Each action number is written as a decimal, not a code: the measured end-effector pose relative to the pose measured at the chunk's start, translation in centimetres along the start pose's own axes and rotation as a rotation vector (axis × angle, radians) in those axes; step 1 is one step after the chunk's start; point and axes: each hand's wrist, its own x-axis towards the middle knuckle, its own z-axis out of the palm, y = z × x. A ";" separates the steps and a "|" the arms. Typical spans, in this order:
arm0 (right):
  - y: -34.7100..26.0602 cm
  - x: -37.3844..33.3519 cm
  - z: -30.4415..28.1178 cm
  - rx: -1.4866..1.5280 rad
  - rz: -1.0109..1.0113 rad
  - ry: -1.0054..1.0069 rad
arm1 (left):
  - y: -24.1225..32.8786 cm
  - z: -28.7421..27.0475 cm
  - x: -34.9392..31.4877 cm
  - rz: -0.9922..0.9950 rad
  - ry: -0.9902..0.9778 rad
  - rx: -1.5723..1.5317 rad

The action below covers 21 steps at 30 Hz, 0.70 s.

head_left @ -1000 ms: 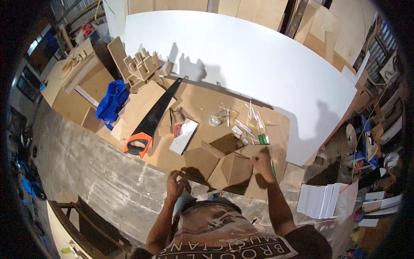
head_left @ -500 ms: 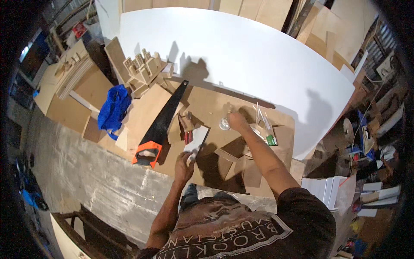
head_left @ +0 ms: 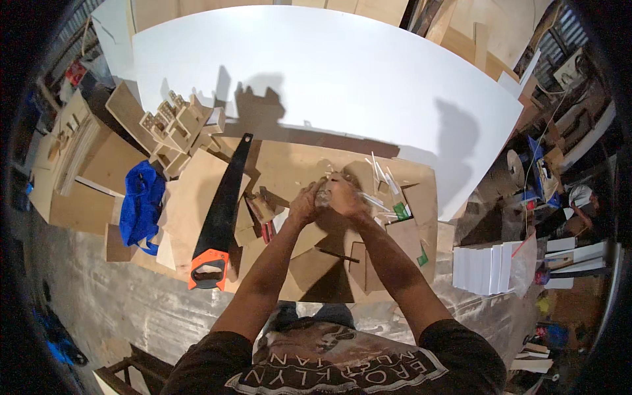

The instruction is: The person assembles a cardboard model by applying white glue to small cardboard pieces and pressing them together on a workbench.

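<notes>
Over the middle of the wooden worktable my two hands are close together around a small, pale round container. My left hand is closed against its left side. Smeared by motion, my right hand is at its right and upper side; its fingers cannot be made out. What the container holds is too small to tell. By my left forearm lies a pair of red-handled pliers, beside a white piece partly hidden by that arm. Farther left rests a handsaw with an orange and black handle.
A blue cloth bag and wooden block assemblies are on the left. Thin white sticks and green scraps lie right of my hands. Brown board offcuts cover the near edge. A large white panel stands behind.
My left hand has left the white piece and come up to the round container beside my right hand. The container has shifted toward my left hand. The view has moved too.
</notes>
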 end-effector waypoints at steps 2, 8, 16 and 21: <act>0.7 -0.1 -0.5 -0.097 0.073 -0.148 | 0.1 0.9 0.5 0.000 0.026 0.068; 1.6 1.7 0.6 -0.137 0.029 -0.423 | -3.2 2.1 1.6 0.063 0.111 0.175; 4.6 0.2 1.1 -0.207 -0.269 -0.096 | -0.9 2.0 1.0 0.109 0.121 0.148; 1.9 1.9 -1.0 -0.277 -0.056 -0.589 | -0.5 1.4 0.4 0.028 0.118 0.161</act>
